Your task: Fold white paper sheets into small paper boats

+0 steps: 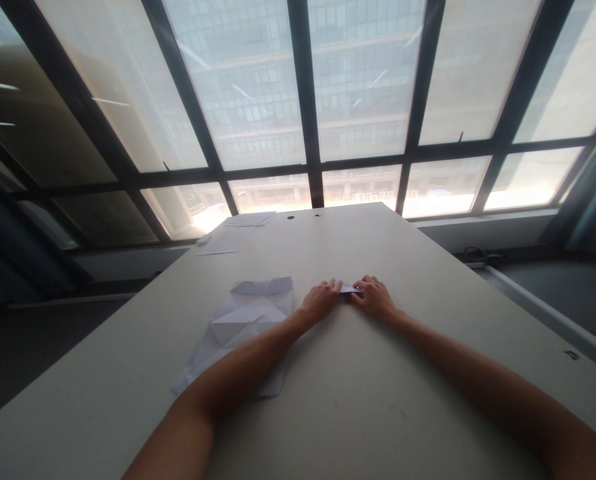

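A small folded piece of white paper [349, 289] is held just above or on the white table [418, 373], stretched between my two hands. Its left end is gripped by my left hand [322, 299], whose fingers are closed on it. At the other end my right hand [375, 297] pinches the paper, with the thumb below and the fingers curled over it. Most of the folded piece is covered by my fingers. Beside my left forearm lies a larger creased sheet of paper [253, 313], partly hidden under the arm.
Several flat paper sheets [223, 241] lie at the table's far left edge. Two dark round holes [291, 217] sit near the far end. Tall windows [258, 87] rise beyond the table, and a dark curtain [13, 227] hangs at the left.
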`<state>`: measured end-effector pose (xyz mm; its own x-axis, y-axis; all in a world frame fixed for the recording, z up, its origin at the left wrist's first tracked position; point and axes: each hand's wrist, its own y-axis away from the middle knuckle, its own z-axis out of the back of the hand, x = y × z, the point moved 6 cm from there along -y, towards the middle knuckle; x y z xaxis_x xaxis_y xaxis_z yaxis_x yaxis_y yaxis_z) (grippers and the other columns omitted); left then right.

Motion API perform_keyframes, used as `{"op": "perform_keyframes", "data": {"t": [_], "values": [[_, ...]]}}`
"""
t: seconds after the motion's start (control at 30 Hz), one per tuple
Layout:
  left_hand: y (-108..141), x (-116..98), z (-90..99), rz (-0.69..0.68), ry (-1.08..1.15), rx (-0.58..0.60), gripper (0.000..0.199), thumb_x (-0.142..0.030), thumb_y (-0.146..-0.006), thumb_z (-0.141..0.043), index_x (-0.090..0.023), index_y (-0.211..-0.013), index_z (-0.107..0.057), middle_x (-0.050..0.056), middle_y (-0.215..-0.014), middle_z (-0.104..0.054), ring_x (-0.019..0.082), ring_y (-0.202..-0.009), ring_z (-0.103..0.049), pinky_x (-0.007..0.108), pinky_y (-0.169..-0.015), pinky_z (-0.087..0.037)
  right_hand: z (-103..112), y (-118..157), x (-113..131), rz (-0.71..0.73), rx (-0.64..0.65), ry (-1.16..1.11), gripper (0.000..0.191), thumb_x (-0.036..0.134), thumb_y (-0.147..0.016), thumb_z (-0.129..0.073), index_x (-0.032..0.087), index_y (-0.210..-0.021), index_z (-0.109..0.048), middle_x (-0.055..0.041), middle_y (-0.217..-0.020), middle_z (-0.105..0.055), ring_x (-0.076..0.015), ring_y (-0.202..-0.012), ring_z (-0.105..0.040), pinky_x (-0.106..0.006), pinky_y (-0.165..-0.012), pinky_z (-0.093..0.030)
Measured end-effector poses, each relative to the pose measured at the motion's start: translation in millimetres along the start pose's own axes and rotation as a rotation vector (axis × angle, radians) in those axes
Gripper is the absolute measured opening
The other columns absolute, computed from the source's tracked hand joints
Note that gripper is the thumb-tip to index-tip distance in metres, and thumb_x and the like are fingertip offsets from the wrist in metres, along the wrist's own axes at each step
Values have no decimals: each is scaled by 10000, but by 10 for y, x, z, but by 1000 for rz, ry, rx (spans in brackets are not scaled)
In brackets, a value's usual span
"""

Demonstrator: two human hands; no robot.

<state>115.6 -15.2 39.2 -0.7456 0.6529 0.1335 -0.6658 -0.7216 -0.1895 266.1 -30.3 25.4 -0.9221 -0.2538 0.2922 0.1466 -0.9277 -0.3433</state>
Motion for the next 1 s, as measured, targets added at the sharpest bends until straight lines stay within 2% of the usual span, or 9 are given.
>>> {"op": "perform_keyframes", "data": {"t": [0.13,0.27,0.43,0.57,0.63,0.7,0.8,0.87,1.0], "values": [[8,28,10,76,25,36,348,-90,-981,-405,-160,-1294,-543,137,-1158,-656,234,-1029,-660,320,-873,-524,-23,-27,-81,-36,-32,-64,223,254,-849,-658,195,-1057,-712,-82,-1055,-676,-225,-1022,-574,-303,-896,-398],[15,40,79,136,76,41,301,-108,-991,-388,-139,-1214,-586,140,-1062,-703,237,-952,-699,323,-849,-535,7,-36,-144,-97,-105,-142,416,260,-811,-689,182,-1217,-646,-83,-1053,-699,-225,-998,-611,-308,-891,-423],[5,95,122,211,197,-69,305,-121,-981,-411,-148,-1219,-599,137,-1004,-733,238,-889,-722,316,-808,-540,45,-23,-209,-191,-166,-269,614,306,-805,-680,218,-1387,-505,-37,-926,-723,-218,-843,-657,-294,-749,-452],[-17,161,88,212,457,-235,339,-95,-939,-445,-191,-1201,-638,94,-1040,-746,206,-944,-714,281,-842,-530,52,-34,-278,-243,-218,-449,771,304,-794,-667,203,-1490,-348,13,-791,-708,-181,-707,-643,-254,-644,-431],[-21,192,74,220,593,-317,361,-84,-913,-458,-193,-1198,-650,84,-1071,-745,199,-987,-704,278,-874,-527,27,-59,-271,-224,-177,-471,629,327,-792,-667,202,-1383,-493,13,-761,-700,-166,-672,-626,-240,-609,-405],[-27,204,60,230,687,-367,395,-75,-884,-478,-195,-1220,-647,77,-1127,-735,200,-1043,-687,288,-919,-522,-3,-79,-233,-188,-103,-424,340,339,-798,-656,204,-1111,-666,3,-741,-691,-154,-648,-600,-234,-579,-369],[-45,192,26,250,734,-356,439,-62,-857,-495,-194,-1248,-645,72,-1218,-706,212,-1119,-654,312,-974,-508,-11,-78,-153,-138,-31,-317,145,317,-826,-613,193,-810,-687,-9,-711,-677,-146,-630,-560,-243,-569,-332],[-60,189,-13,253,743,-313,432,-66,-859,-483,-169,-1239,-662,75,-1224,-706,224,-1113,-653,324,-967,-511,4,-62,-105,-116,-11,-255,168,296,-853,-570,192,-799,-691,-20,-724,-686,-155,-646,-560,-252,-587,-338],[-81,250,-105,226,744,-232,408,-75,-846,-440,-152,-1118,-734,58,-1145,-739,236,-1072,-669,344,-935,-530,32,-33,-46,-79,4,-180,272,239,-904,-479,218,-980,-739,-48,-928,-729,-190,-836,-621,-259,-721,-408]]}}
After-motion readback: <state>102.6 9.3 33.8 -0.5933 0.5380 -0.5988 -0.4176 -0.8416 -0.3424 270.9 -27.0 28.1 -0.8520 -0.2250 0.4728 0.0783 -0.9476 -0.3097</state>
